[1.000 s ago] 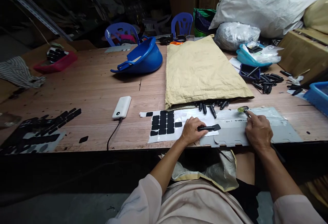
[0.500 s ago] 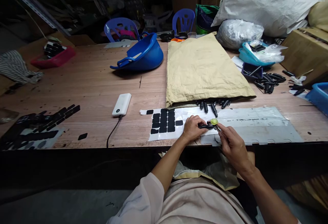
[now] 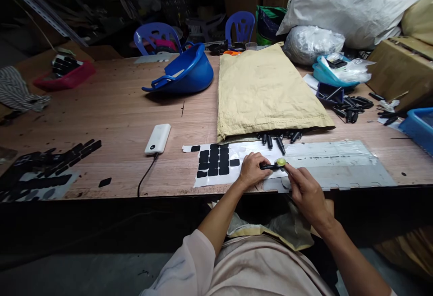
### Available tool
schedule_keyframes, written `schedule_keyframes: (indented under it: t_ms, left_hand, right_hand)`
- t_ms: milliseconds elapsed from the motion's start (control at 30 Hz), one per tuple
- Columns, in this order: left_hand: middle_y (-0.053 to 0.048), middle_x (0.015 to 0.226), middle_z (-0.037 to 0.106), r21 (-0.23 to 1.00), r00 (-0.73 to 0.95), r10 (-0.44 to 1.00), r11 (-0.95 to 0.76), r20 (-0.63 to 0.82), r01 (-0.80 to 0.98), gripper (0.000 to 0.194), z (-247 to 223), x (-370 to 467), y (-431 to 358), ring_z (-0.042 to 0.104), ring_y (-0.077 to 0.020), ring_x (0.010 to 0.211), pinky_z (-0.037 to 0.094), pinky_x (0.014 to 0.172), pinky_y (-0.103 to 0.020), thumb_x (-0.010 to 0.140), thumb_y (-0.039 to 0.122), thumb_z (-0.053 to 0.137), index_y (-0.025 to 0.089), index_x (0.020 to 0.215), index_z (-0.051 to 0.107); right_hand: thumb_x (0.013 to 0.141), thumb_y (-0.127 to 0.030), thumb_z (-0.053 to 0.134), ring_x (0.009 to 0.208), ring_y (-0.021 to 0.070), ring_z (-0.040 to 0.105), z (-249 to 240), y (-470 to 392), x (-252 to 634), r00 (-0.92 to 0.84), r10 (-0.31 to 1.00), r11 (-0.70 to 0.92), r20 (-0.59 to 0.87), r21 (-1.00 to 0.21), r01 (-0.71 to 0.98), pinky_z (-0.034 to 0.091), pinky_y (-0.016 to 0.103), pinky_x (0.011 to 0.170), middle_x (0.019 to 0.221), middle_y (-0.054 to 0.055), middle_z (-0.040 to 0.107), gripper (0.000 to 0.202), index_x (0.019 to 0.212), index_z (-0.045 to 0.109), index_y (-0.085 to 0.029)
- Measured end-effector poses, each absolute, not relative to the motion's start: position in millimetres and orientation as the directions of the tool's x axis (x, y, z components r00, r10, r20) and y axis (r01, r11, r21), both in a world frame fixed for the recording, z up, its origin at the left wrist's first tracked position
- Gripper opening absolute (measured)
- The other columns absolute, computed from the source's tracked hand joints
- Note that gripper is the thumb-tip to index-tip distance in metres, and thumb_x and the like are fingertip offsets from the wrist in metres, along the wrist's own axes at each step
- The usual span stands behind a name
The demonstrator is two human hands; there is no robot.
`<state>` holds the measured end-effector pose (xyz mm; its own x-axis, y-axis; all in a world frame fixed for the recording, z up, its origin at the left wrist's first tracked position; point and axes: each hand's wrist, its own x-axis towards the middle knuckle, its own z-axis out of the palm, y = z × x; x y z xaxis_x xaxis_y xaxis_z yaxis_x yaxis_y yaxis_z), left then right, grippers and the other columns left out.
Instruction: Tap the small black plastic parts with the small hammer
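Observation:
My left hand [image 3: 252, 169] is closed on a slim black tube [image 3: 268, 167] lying level over the white sheet [image 3: 248, 150]. A small yellow-green round piece [image 3: 281, 162] is at the tube's right end. My right hand [image 3: 307, 193] is closed, its thumb and forefinger pinching something thin beside that piece; its shape is too small to make out. Left of my left hand, black rounded stickers [image 3: 214, 159] sit in rows on the sheet. Several black tubes [image 3: 280, 145] lie just beyond my hands, at the edge of a tan paper sack [image 3: 270, 93].
A white power bank [image 3: 158, 139] with a black cable lies to the left. Farther back is a blue basin [image 3: 189, 72]. Black strips [image 3: 72, 158] lie at far left. More black tubes [image 3: 353, 106], a teal basin [image 3: 333, 76] and a cardboard box [image 3: 402, 68] are at right.
The view has shifted slightly, moving the table's things a little left. My right fingers have shifted slightly at the tube's right end, and the metallic piece between them shows less.

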<state>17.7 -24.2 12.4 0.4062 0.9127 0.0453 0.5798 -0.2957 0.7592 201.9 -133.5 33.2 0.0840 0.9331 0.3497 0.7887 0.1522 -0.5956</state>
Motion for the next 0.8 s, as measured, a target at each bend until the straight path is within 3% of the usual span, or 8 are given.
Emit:
schedule_keyframes:
  t_ms: [200,400,467,800]
  left_hand:
    - [-0.002,0.09,0.074,0.75,0.418,0.906,-0.318,0.062,0.58,0.016,12,17,-25,0.063,-0.0238,0.096,0.049,0.092,-0.038,0.074,0.019,0.088,0.023,0.087,0.08]
    - [-0.003,0.092,0.074,0.713,0.425,0.901,-0.355,0.088,0.605,0.019,10,17,-28,0.064,-0.0251,0.095,0.05,0.093,-0.041,0.073,0.015,0.079,0.024,0.09,0.08]
    - [-0.004,0.094,0.074,0.695,0.437,0.894,-0.377,0.1,0.613,0.023,10,17,-29,0.064,-0.0257,0.096,0.051,0.094,-0.041,0.071,0.013,0.075,0.023,0.091,0.079]
    - [-0.005,0.095,0.073,0.657,0.465,0.88,-0.407,0.097,0.634,0.029,13,15,-31,0.063,-0.0273,0.098,0.05,0.093,-0.042,0.071,0.015,0.072,0.023,0.097,0.08]
  right_hand:
    - [0.105,-0.029,0.048,0.089,0.0195,0.067,41,-123,223,0.169,0.887,0.116,0.43,-0.562,0.819,0.053,0.032,0.084,0.098,0.006,0.07,0.04,0.136,0.072,-0.026]
    - [0.097,-0.029,0.056,0.087,0.0214,0.058,32,-91,292,0.44,0.826,-0.312,0.352,-0.364,0.877,0.04,0.033,0.072,0.105,0.009,0.066,0.04,0.132,0.076,-0.026]
    - [0.095,-0.026,0.057,0.087,0.0217,0.054,23,-83,311,0.476,0.816,-0.383,0.328,-0.31,0.87,0.037,0.034,0.073,0.101,0.01,0.064,0.039,0.128,0.077,-0.024]
    - [0.095,-0.026,0.055,0.087,0.0225,0.047,9,-73,312,0.495,0.773,-0.45,0.397,-0.207,0.869,0.026,0.036,0.073,0.104,0.013,0.064,0.039,0.128,0.077,-0.023]
